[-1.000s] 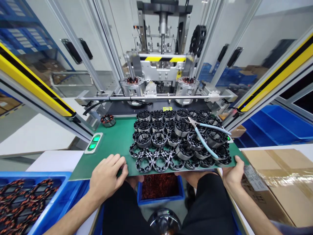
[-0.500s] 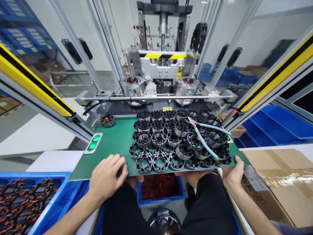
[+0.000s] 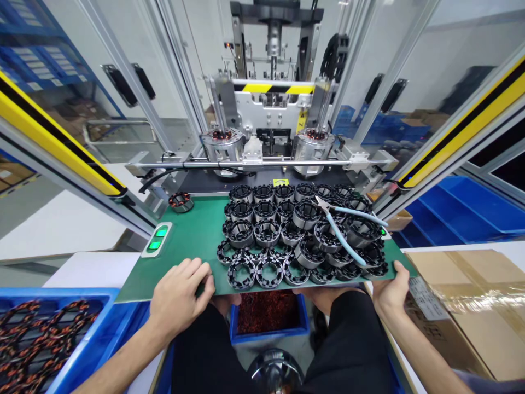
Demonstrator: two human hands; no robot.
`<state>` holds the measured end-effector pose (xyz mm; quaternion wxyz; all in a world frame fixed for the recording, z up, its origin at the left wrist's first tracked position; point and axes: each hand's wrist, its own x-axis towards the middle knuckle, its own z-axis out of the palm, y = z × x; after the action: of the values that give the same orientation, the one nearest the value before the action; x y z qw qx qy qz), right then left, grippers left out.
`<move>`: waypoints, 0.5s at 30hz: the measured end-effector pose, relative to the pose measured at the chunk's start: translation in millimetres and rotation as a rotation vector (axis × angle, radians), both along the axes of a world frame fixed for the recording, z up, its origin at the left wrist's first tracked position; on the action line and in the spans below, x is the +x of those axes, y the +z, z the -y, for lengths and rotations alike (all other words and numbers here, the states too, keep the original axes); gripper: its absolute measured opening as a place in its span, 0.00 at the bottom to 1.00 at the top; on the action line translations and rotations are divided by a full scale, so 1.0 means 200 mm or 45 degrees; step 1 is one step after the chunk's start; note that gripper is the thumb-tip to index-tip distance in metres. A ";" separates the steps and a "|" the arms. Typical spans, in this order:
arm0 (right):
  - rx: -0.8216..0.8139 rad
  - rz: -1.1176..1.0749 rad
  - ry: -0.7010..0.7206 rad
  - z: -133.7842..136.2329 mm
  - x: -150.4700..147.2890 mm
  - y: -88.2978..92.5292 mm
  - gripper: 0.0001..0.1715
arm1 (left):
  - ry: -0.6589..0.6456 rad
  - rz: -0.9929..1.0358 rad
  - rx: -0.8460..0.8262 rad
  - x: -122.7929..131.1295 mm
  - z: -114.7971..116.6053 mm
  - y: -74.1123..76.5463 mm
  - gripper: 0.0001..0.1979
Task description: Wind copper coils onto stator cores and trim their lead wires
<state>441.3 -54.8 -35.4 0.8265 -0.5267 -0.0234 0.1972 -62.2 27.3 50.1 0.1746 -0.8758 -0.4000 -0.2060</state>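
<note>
My left hand [image 3: 182, 295] rests on the front left edge of the green mat [image 3: 197, 230], its fingers curled together; anything inside them is hidden. At the front right corner, my right hand [image 3: 391, 287] has its thumb over the edge and its fingers below, partly hidden. Between the hands, rows of black-and-silver ring cores [image 3: 267, 232] cover the mat, some stacked. Pliers [image 3: 342, 235] with light blue handles lie open on top of the right-hand rings. A single core with copper windings [image 3: 181, 202] sits at the back left of the mat.
Behind the mat stands a machine with two metal cylinders [image 3: 223, 150] and a horizontal rod [image 3: 270, 163]. A blue bin of wound cores [image 3: 61, 377] is at left, a cardboard box [image 3: 471, 290] at right. Another blue bin [image 3: 268, 335] sits below the mat.
The upright parts of the machine above the two cylinders have shifted slightly. My hands, the rings and the pliers have not visibly moved.
</note>
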 end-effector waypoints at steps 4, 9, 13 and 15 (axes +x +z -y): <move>0.006 0.051 0.009 0.00 0.01 -0.02 0.20 | 0.003 -0.002 -0.008 0.00 0.00 -0.01 0.13; -0.009 0.049 0.002 0.00 0.01 -0.01 0.20 | -0.002 -0.007 0.005 0.00 0.00 0.00 0.13; -0.004 0.026 0.004 0.00 0.00 -0.01 0.20 | -0.012 0.008 0.008 0.00 0.00 0.00 0.13; -0.003 0.014 -0.004 0.00 0.00 -0.01 0.20 | -0.014 0.012 0.005 0.00 0.00 0.00 0.13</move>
<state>442.1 -54.8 -37.6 0.8260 -0.5288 -0.0271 0.1931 -61.4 27.9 50.6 0.1732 -0.8767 -0.3957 -0.2118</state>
